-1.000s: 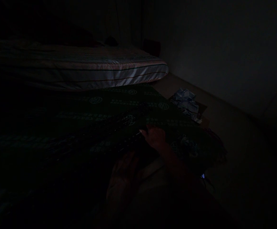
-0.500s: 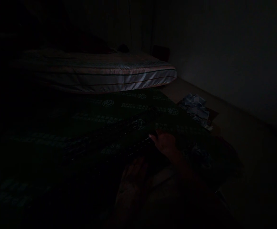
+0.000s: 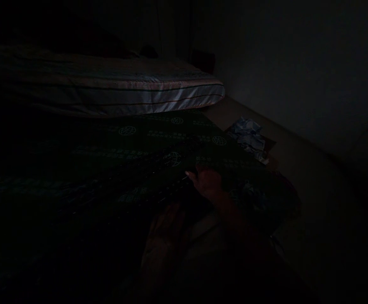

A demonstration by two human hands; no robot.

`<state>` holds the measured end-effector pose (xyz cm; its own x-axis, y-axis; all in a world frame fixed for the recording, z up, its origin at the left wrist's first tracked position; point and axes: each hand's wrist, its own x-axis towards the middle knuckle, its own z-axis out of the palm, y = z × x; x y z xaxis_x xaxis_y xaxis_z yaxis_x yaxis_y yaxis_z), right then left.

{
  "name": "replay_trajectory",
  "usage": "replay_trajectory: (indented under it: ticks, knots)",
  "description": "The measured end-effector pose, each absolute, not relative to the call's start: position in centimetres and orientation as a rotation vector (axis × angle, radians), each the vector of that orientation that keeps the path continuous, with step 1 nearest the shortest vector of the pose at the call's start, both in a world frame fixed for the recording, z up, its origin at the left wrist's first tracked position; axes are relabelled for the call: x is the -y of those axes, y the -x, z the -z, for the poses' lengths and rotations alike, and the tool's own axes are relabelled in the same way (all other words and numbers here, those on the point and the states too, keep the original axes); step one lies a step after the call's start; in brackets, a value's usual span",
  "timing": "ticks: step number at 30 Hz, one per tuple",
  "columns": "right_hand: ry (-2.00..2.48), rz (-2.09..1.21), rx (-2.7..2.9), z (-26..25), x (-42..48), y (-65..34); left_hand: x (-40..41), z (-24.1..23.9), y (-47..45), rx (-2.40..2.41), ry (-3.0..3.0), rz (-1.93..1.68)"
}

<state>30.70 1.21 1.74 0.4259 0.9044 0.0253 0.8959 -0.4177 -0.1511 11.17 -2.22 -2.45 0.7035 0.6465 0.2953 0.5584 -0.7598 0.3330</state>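
Observation:
The picture is very dark. A dark cloth (image 3: 158,196) with rows of light dashes along its edge lies over a green printed sheet (image 3: 149,145) with white globe marks and lettering. My right hand (image 3: 207,180) rests at the cloth's far right end, its thumb stretched to the left along the edge. The other fingers are partly lost in shadow. Nearer to me, my left hand (image 3: 163,236) lies on the dark cloth with its fingers stretched forward, looking flat. Neither hand visibly holds anything. Much of the cloth in front is hidden in darkness.
Beyond the green sheet lies a striped mattress (image 3: 171,90). Crumpled light-coloured cloth or paper (image 3: 247,135) is on the floor at the right, by a pale wall (image 3: 298,71). A bluish crumpled thing (image 3: 250,194) lies right of my right hand.
The whole view has shifted, so everything sits further left and slightly higher. Both hands keep about the same places on the dark cloth.

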Motion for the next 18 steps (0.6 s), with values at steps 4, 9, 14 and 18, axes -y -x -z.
replay_trajectory:
  ticks: [4, 9, 14, 18]
  knots:
    - [2.493, -0.075, 1.575, -1.6, -1.0, -30.8, 2.1, 2.2, -11.3, -0.959, -2.672, -0.599]
    - [2.478, -0.073, 1.534, -1.2, -0.7, -30.8, 2.1, 1.8, -11.5, -0.949, -2.669, -0.596]
    - [2.428, -0.032, 1.501, -0.8, -0.6, -30.8, 2.2, 1.5, -11.6, -0.960, -2.664, -0.589]
    - [2.410, -0.068, 1.471, -0.9, -0.6, -31.0, 2.2, 0.9, -11.7, -0.946, -2.663, -0.577]
